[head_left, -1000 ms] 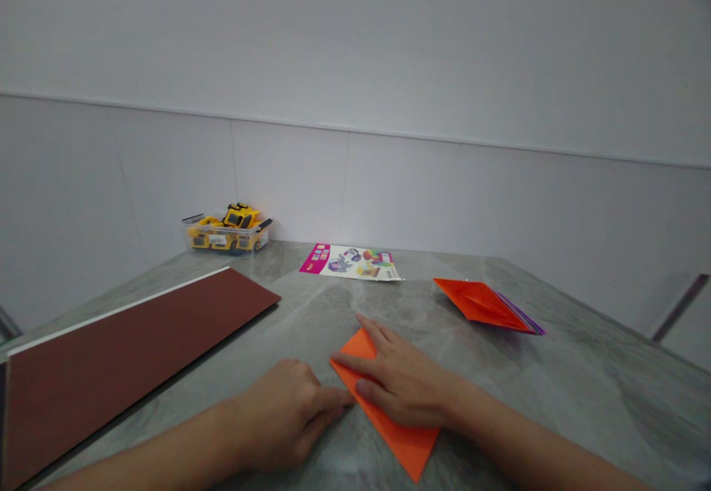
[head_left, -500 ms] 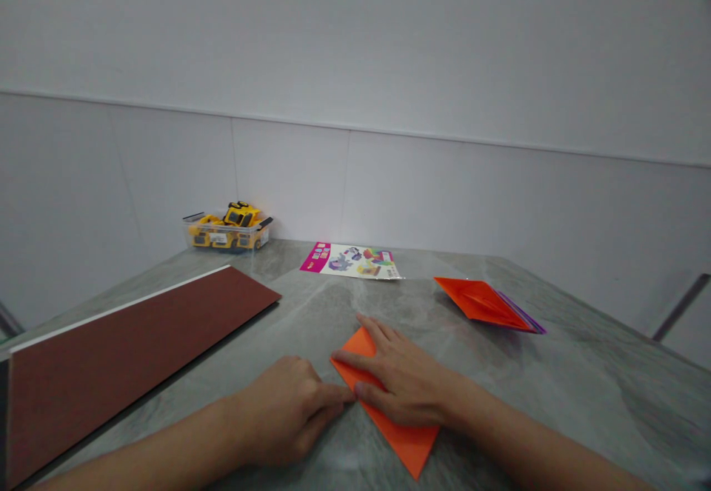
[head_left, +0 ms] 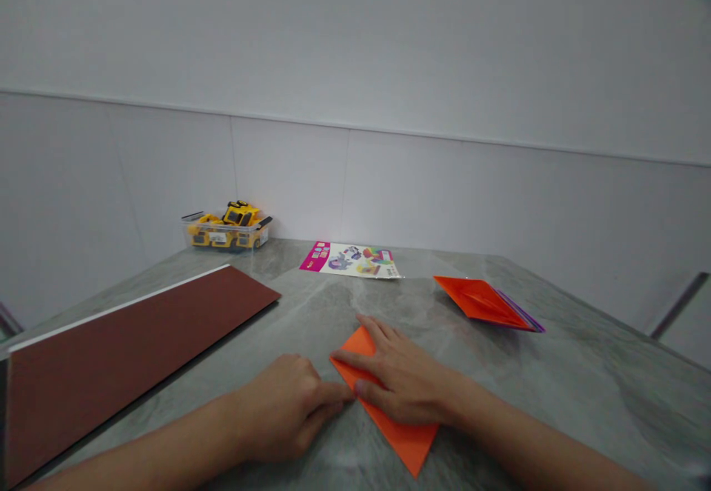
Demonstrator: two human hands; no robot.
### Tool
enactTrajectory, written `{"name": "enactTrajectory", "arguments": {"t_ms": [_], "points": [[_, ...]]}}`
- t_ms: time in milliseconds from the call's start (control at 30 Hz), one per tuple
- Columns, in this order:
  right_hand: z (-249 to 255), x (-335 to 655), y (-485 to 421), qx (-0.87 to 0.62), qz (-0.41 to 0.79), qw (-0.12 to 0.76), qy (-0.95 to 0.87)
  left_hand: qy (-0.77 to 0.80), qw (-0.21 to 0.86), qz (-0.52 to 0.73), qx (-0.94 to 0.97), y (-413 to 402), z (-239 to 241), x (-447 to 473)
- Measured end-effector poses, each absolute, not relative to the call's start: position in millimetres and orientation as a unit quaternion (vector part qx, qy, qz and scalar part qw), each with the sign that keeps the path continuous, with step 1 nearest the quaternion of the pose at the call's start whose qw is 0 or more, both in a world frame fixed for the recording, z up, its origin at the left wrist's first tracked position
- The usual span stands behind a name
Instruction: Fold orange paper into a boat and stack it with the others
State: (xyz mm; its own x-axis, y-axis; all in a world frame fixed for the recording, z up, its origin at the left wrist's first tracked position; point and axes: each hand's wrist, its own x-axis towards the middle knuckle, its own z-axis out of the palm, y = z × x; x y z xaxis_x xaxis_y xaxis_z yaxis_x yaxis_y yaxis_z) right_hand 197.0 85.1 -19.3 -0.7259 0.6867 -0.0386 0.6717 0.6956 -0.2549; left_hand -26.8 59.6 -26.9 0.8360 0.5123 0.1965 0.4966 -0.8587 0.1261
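A folded orange paper [head_left: 408, 441] lies on the grey table [head_left: 583, 387] in front of me. My right hand [head_left: 403, 376] rests flat on it with fingers stretched out, pressing it down. My left hand [head_left: 289, 406] is loosely curled beside the paper's left edge, its fingertips touching that edge near my right thumb. A stack of orange and purple paper sheets [head_left: 486, 303] lies further back on the right.
A long dark red board [head_left: 127, 350] lies on the left of the table. At the back stand a clear box of yellow toy vehicles [head_left: 227, 230] and a colourful paper packet [head_left: 351, 261]. A white wall runs behind the table.
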Motion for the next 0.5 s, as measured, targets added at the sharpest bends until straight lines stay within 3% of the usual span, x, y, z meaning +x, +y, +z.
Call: {"name": "enactTrajectory", "arguments": {"t_ms": [500], "points": [[-17.2, 197.1, 85.0, -0.373, 0.143, 0.027, -0.916, 0.268, 0.032, 0.07, 0.96, 60.7, -23.9, -25.1]]}}
